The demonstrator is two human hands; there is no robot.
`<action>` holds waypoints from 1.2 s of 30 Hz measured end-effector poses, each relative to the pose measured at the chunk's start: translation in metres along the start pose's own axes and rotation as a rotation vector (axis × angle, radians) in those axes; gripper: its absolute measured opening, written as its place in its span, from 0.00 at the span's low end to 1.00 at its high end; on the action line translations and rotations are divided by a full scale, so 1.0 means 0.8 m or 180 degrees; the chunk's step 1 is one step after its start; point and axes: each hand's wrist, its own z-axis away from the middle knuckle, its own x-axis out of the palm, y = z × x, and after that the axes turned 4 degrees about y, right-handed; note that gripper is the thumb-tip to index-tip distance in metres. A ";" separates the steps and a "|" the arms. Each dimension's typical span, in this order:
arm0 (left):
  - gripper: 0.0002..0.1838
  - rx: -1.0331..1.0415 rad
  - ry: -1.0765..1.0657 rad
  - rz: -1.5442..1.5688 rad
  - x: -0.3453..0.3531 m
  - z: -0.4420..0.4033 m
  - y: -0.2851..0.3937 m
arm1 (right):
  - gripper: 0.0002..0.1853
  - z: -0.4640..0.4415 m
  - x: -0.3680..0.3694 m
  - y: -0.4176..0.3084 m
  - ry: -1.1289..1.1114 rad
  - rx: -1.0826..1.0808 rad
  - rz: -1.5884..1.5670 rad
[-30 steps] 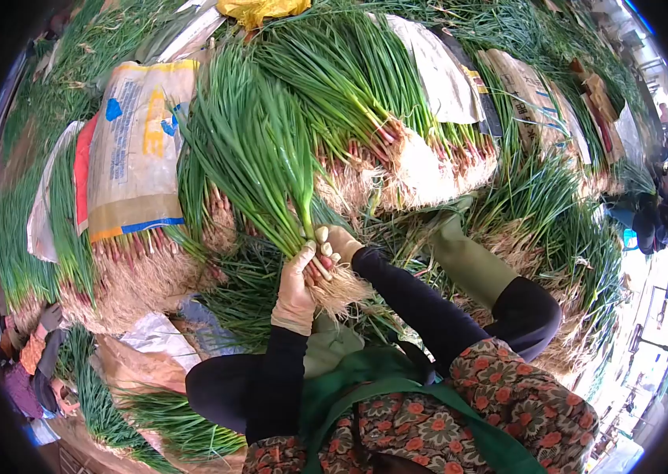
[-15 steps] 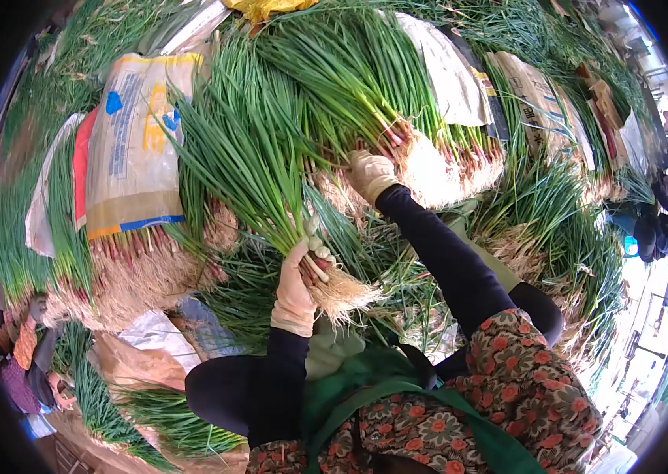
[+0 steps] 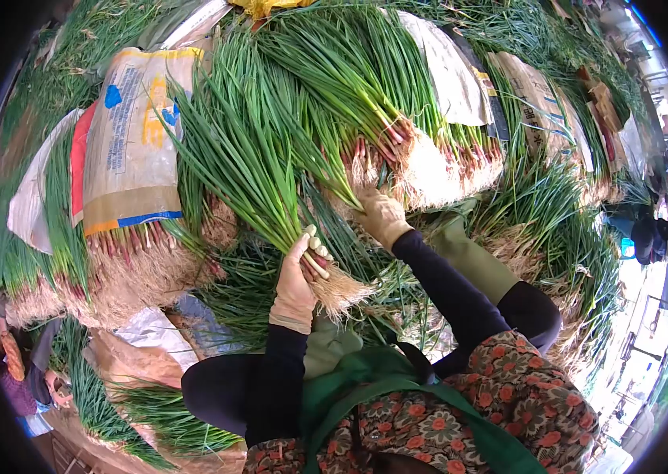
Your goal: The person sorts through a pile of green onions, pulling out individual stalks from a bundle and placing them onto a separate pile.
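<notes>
My gloved left hand (image 3: pixel 296 276) is wrapped round the lower stems of a bunch of scallions (image 3: pixel 259 189). Their green leaves fan up and left, and the pale roots hang out to the right below my fingers. Further up and to the right, my gloved right hand (image 3: pixel 382 216) is closed round the root end of a few more scallions (image 3: pixel 335 175); the fingertips are partly hidden. Just above that hand lies a thick row of scallions (image 3: pixel 349 71) with reddish bulbs and a mat of roots (image 3: pixel 425 170).
A printed sack (image 3: pixel 132 134) covers scallions on the left, and a white sack (image 3: pixel 448 71) lies over others at upper right. More scallions (image 3: pixel 563 205) are heaped at right. Another person's arm (image 3: pixel 14 355) shows at the left edge. My boot (image 3: pixel 472 257) stands between the heaps.
My right hand has drawn back down and slightly right from the row, pulling a few scallions with it. My left hand stays nearly in place with its bunch.
</notes>
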 end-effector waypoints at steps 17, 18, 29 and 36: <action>0.06 0.0400 0.0140 -0.1443 -0.008 0.042 -0.040 | 0.13 0.143 -0.005 -0.053 -0.0306 -0.0245 -0.2187; 0.06 0.0305 0.0003 -0.1515 -0.009 0.046 -0.040 | 0.14 0.147 -0.006 -0.053 -0.0161 -0.0372 -0.2279; 0.17 0.0314 -0.0375 -0.1692 -0.030 0.051 -0.019 | 0.17 0.198 0.089 0.103 -0.0854 -0.0663 0.0880; 0.12 0.0372 -0.0421 -0.1943 -0.015 0.057 -0.044 | 0.19 0.176 -0.039 -0.021 -0.0927 0.0068 -0.3629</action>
